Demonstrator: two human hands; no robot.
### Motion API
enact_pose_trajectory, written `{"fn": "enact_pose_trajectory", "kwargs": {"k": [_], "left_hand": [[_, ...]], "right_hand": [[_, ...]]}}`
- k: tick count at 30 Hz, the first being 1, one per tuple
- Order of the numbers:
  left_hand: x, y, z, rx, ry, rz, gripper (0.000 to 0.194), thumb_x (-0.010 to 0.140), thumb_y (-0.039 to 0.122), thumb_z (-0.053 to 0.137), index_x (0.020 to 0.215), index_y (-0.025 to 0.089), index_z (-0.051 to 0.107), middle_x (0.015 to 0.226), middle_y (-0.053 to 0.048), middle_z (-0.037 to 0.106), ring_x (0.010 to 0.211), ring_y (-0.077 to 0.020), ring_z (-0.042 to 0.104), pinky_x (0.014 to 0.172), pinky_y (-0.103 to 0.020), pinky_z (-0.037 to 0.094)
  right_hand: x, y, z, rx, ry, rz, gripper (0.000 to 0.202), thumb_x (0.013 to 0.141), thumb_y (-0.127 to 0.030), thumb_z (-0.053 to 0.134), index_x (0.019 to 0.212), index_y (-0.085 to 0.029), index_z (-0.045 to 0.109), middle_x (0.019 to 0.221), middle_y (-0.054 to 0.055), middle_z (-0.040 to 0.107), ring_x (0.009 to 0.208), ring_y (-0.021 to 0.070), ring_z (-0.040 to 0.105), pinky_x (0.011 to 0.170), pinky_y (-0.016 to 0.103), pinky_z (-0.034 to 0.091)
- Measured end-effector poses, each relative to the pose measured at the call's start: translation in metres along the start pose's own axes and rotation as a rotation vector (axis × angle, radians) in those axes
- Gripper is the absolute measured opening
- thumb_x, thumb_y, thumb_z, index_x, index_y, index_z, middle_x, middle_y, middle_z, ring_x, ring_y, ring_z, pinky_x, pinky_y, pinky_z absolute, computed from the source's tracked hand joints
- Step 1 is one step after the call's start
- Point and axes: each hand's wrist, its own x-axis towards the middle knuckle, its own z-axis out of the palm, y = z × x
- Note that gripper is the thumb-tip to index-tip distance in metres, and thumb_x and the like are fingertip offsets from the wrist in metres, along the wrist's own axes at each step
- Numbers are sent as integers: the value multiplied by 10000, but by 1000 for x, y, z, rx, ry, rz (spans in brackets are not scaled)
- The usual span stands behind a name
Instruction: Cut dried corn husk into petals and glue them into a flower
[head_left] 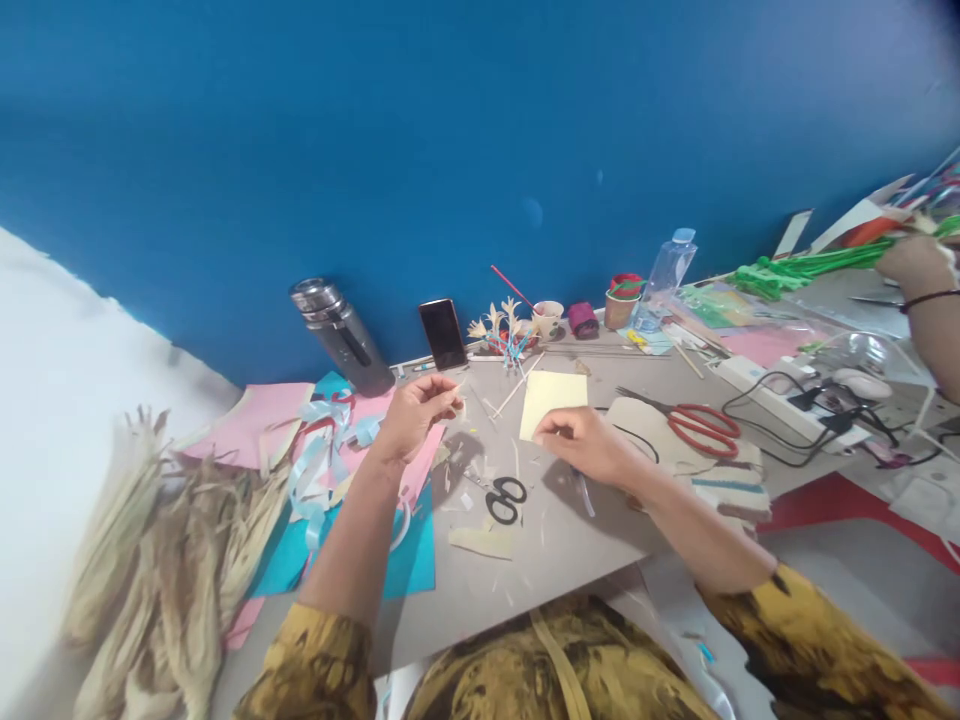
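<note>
My left hand point(421, 412) is raised over the table, thumb and fingertips pinched on a thin pale piece too small to make out. My right hand point(585, 442) has its fingers closed together by the lower edge of a yellow paper point(559, 392); what they hold, if anything, is hidden. Between and below the hands lie black-handled scissors point(506, 499) and small scraps. A pale yellow-green strip point(482, 543) rests closer to me. Behind the hands stands a bunch of pale husk-like flowers point(501, 325) with light blue stems.
Dried corn husks point(176, 580) and pink and blue papers point(255, 425) lie at left. A flask point(341, 335), phone point(442, 334), paper cup point(548, 320) and bottle point(667, 275) line the wall. Red-handled scissors point(705, 430) lie right. Another person's hand point(919, 262) holds green strands point(810, 265).
</note>
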Motion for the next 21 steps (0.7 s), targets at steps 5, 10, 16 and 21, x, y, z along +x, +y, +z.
{"fn": "enact_pose_trajectory", "kwargs": {"k": [5, 10, 16, 21], "left_hand": [[-6, 19, 5, -416, -172, -141, 301, 626, 261, 857, 798, 158, 633, 702, 14, 637, 628, -97, 598, 623, -233, 493], [-10, 27, 9, -470, -223, -154, 268, 638, 229, 858, 787, 150, 650, 690, 11, 642, 601, -82, 576, 571, -202, 453], [-11, 26, 10, -470, -235, -156, 265, 627, 226, 859, 783, 148, 660, 672, 11, 646, 595, -83, 572, 571, -208, 448], [-11, 19, 9, -464, -223, -173, 280, 618, 226, 858, 800, 159, 657, 680, 14, 659, 584, -87, 583, 580, -218, 456]], "right_hand": [[36, -14, -16, 182, 32, -27, 214, 784, -332, 611, 788, -142, 709, 629, -18, 597, 571, 110, 518, 546, 212, 393], [51, -37, -5, 182, 60, -113, 202, 782, -294, 605, 820, -138, 728, 663, -14, 615, 610, 108, 516, 582, 216, 390], [56, -57, -2, 154, -77, -124, 166, 771, -254, 603, 815, -149, 724, 717, -18, 642, 652, 110, 526, 628, 222, 386], [61, -59, 3, 145, -165, -114, 136, 753, -248, 609, 788, -158, 706, 743, -14, 660, 705, 130, 557, 648, 228, 397]]}}
